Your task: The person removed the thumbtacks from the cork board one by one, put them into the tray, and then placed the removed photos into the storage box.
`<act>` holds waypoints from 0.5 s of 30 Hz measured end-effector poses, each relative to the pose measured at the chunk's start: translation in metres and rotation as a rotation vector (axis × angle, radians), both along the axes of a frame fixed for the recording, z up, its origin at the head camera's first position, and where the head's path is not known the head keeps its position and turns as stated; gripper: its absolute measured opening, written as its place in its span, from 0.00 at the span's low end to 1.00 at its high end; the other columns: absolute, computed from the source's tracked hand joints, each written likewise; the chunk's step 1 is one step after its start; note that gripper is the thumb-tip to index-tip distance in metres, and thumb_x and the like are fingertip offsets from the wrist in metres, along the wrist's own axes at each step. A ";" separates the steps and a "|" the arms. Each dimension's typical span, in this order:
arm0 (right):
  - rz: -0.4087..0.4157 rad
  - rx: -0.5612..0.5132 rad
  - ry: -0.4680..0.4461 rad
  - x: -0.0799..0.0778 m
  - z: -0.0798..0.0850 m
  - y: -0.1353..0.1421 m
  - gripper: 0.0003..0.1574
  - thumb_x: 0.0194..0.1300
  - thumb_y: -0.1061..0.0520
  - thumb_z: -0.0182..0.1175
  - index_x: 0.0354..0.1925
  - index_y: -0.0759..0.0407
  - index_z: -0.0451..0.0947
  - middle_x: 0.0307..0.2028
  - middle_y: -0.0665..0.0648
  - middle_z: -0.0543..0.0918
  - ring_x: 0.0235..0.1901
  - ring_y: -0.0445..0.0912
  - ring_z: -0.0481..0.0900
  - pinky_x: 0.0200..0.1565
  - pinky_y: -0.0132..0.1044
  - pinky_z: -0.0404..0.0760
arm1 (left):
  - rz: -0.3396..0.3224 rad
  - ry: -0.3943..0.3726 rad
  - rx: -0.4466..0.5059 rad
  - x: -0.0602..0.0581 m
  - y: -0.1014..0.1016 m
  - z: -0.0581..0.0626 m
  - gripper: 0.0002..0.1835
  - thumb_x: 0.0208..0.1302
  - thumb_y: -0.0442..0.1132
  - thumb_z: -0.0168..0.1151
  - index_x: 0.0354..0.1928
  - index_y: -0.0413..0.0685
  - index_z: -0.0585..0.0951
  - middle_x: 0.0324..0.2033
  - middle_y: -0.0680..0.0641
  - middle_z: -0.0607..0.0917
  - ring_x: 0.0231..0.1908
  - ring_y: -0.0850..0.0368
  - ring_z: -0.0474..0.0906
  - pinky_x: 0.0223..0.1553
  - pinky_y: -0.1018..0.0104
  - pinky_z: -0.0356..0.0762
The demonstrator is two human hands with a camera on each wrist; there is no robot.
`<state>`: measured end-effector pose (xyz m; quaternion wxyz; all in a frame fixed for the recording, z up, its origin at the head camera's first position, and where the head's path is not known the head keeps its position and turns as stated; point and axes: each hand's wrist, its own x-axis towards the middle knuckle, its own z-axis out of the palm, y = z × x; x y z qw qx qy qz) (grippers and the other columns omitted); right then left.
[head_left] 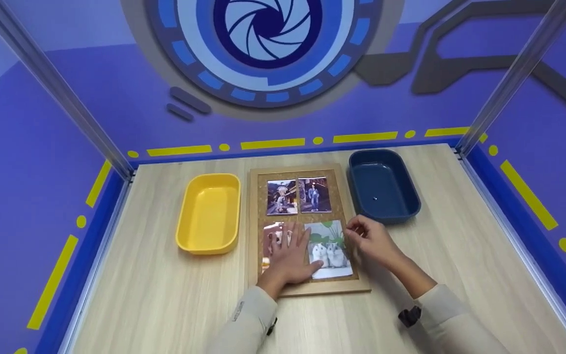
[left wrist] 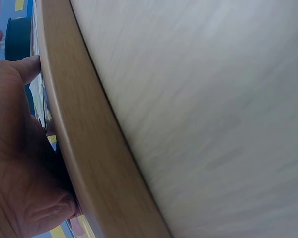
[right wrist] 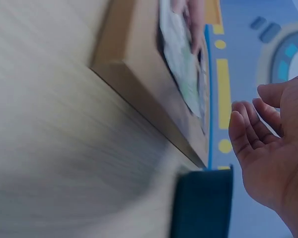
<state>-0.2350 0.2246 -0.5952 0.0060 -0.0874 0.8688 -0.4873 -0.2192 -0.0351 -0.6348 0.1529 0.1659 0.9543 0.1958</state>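
Note:
A framed cork board lies on the table with several photos on it. My left hand rests with spread fingers over the lower-left photo, covering much of it; its thumb touches the lower-left part of a photo of two hamsters. Beside that photo's upper right edge is my right hand, raised above the frame's right side. In the right wrist view its fingers bend loosely, and nothing shows between them and the thumb. Two smaller photos, one of them a standing person, sit side by side on the upper half.
A yellow tray stands left of the board. To the right, a dark blue tray has one tiny shiny item on its floor. Purple panels with metal posts enclose the table's back and sides.

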 end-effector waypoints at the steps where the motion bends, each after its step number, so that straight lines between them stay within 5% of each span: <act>1: 0.007 0.002 -0.008 0.001 -0.002 -0.001 0.04 0.71 0.60 0.69 0.42 0.60 0.83 0.35 0.56 0.84 0.34 0.41 0.77 0.37 0.29 0.78 | -0.001 0.002 0.001 0.000 0.001 0.000 0.54 0.70 0.74 0.52 0.88 0.59 0.47 0.88 0.43 0.38 0.87 0.36 0.27 0.81 0.25 0.24; 15: 0.038 0.054 -0.042 0.004 -0.031 -0.020 0.23 0.66 0.65 0.71 0.58 0.66 0.78 0.45 0.62 0.83 0.39 0.44 0.77 0.42 0.31 0.77 | 0.000 0.037 -0.014 0.001 0.001 0.004 0.53 0.69 0.73 0.54 0.87 0.56 0.50 0.88 0.42 0.43 0.87 0.35 0.32 0.82 0.24 0.29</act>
